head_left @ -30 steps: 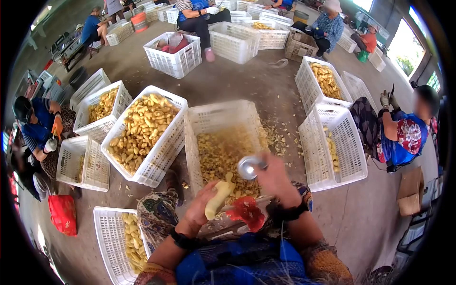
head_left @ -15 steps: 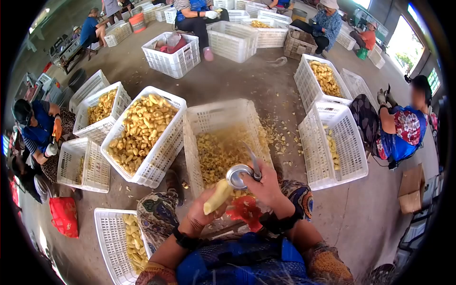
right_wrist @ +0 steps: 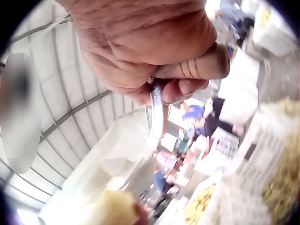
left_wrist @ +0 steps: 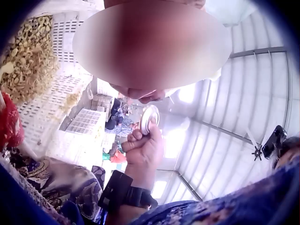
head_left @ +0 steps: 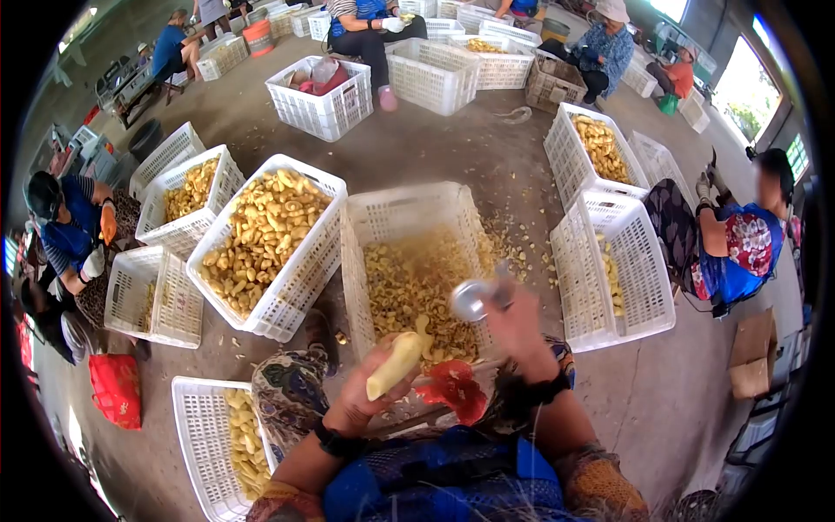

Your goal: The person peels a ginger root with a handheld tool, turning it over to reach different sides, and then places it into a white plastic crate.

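Observation:
My left hand (head_left: 355,398) grips a pale, peeled piece of ginger (head_left: 394,367) over the near edge of a crate. To the right of it, apart from the ginger, my right hand (head_left: 518,331) holds a round, shiny metal lid-like piece (head_left: 470,301). A blurred grey blade (head_left: 504,275) sticks up from the same hand. The left wrist view shows the right fingers curled round the metal piece (left_wrist: 149,118). In the right wrist view its edge (right_wrist: 158,112) juts out below the fingers, with the ginger (right_wrist: 108,208) lower down.
A white crate (head_left: 409,202) of peelings stands between my knees, red cloth (head_left: 456,391) at its near edge. Left of it is a crate (head_left: 300,300) of unpeeled ginger; at lower left, a crate (head_left: 193,426) of peeled pieces. Another crate (head_left: 626,261) stands right. People sit around.
My right hand came in to the ginger with the metal piece half a second ago, and is now back out to the right. The left hand keeps its hold on the ginger.

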### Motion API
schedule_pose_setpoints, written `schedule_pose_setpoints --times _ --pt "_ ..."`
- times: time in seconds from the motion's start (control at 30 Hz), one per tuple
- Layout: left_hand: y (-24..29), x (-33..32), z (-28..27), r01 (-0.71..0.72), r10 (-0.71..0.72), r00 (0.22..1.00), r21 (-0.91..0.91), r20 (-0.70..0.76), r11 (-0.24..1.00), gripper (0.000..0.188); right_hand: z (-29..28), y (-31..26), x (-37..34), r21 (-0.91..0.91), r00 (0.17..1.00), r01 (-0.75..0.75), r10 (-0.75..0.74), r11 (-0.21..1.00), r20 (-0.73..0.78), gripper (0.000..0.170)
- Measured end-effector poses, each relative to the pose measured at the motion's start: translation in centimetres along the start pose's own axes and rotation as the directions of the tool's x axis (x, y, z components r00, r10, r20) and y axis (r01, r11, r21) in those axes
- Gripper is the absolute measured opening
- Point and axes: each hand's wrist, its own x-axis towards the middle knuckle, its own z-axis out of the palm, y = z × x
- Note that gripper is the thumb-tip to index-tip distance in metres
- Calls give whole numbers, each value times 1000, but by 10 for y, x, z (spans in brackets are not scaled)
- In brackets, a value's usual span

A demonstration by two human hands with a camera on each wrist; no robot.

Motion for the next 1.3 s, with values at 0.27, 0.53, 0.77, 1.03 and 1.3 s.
schedule_pose_setpoints --times 0.27,0.53,0.77,1.03,1.3 --pt "1 6 -9 48 -49 999 -70 -17 996 33 24 -24 -33 -49 946 248 -231 968 228 21" --pt "1 4 -4 82 -78 990 -31 114 996 32 30 -5 -28 29 970 232 -234 972 66 19" --pt "-2 11 -11 48 -46 999 -84 22 995 34 36 -9 -35 130 905 339 -360 932 225 23" --pt "4 11 -20 63 -59 997 -95 49 993 32 28 -14 -33 90 990 101 -109 991 94 27" --pt "-1 8 -33 15 -5 991 -70 135 997 36 26 6 -1 231 972 -12 -43 973 232 18"
